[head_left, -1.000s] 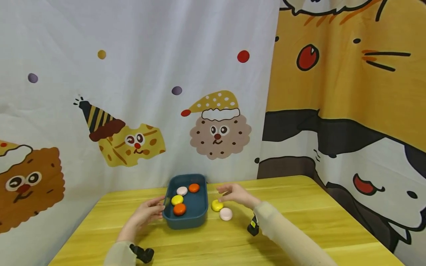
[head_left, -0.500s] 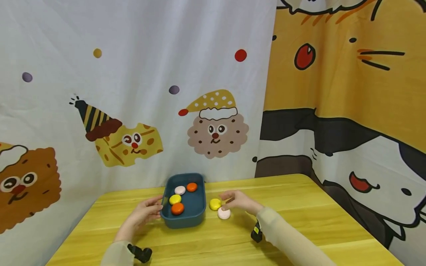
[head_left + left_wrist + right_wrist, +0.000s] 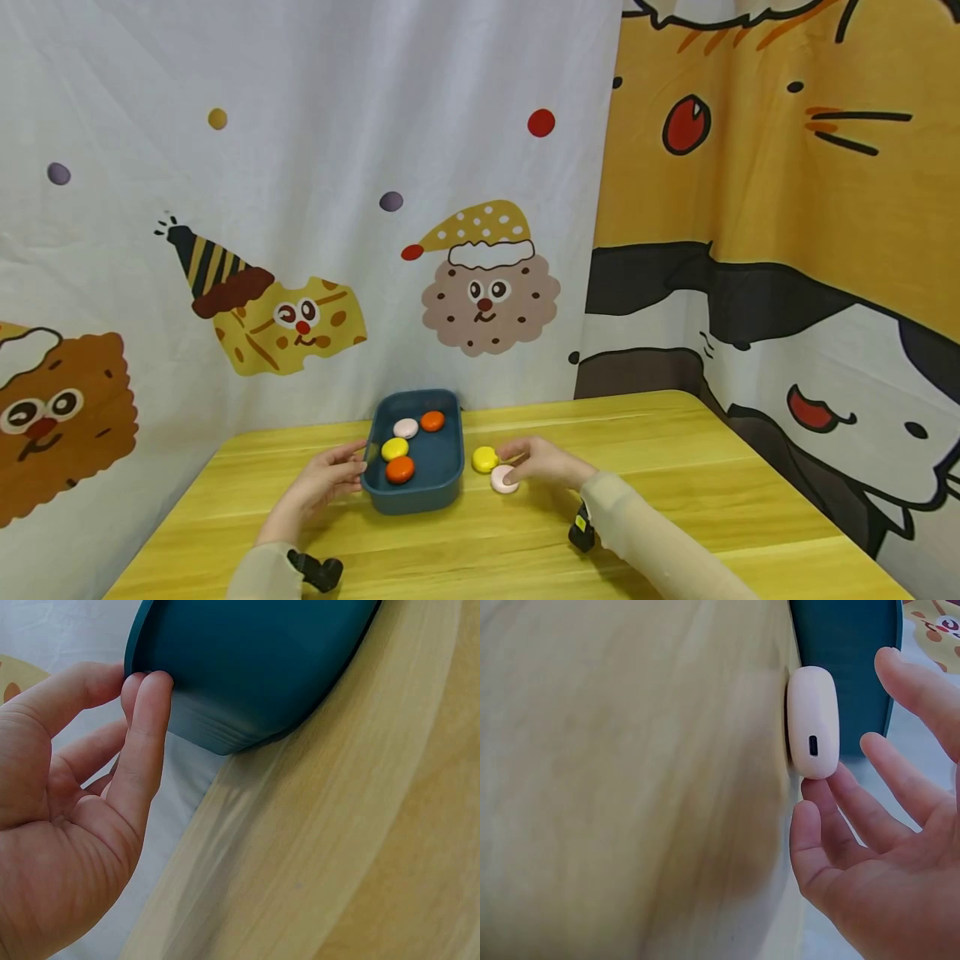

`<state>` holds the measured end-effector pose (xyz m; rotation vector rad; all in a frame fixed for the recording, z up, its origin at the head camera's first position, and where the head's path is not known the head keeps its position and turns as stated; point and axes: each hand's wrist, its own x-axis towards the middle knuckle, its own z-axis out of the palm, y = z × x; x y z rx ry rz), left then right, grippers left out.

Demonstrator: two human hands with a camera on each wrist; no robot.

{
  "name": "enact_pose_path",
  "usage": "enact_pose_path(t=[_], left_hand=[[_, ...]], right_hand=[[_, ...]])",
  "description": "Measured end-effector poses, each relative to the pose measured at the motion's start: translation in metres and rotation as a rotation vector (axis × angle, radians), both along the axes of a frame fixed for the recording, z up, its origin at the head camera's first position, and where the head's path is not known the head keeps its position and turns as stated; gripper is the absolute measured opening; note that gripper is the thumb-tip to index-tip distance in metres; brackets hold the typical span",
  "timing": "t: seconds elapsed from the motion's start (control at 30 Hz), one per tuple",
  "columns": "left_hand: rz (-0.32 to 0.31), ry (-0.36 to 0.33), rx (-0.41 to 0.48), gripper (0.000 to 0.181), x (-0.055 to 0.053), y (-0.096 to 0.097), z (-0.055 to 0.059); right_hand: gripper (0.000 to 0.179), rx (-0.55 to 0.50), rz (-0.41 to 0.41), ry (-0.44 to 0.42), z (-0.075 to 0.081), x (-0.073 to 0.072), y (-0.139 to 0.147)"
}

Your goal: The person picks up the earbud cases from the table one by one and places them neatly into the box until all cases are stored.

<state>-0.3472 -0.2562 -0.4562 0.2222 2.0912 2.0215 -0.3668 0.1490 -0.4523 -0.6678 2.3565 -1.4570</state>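
Beside the blue bin [image 3: 416, 500], my left hand [image 3: 322, 479] touches the bin's left wall with its fingertips. The left wrist view shows these fingers [image 3: 146, 727] fairly straight against the bin wall and rim. On the table right of the bin lie a rounded yellow disc [image 3: 485, 459] and a rounded pink disc [image 3: 502, 480]. My right hand [image 3: 543, 462] is over the pink disc's right side, fingers loosely bent. In the right wrist view the pink disc [image 3: 814, 712] shows a small black slot in its edge; fingertips [image 3: 814, 787] are at its end, not wrapped around it.
Inside the bin are a white-pink disc [image 3: 406, 428], two orange discs [image 3: 432, 421] and a yellow disc [image 3: 395, 450]. The wooden table [image 3: 450, 558] meets a cartoon-printed curtain [image 3: 315, 167] at the back.
My right hand has moved from above the yellow disc down and right to the pink disc. The left hand stays at the bin. The view has shifted slightly.
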Motion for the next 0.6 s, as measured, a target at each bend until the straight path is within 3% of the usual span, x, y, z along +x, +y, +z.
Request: enact_pose_path(t=[0.23, 0.5, 0.6], left_hand=[[0.005, -0.002, 0.009, 0.064, 0.0016, 0.0016, 0.0015], [0.013, -0.003, 0.004, 0.065, 0.0027, 0.0030, 0.0029], [0.015, -0.002, 0.002, 0.065, 0.0026, 0.0031, 0.0028]], right_hand=[[0.047, 0.031, 0.016, 0.004, -0.0023, -0.0003, 0.0002], [0.044, -0.001, 0.193, 0.074, -0.0052, -0.0061, 0.0054], [0.044, -0.012, 0.192, 0.060, -0.0071, -0.0073, 0.0048]])
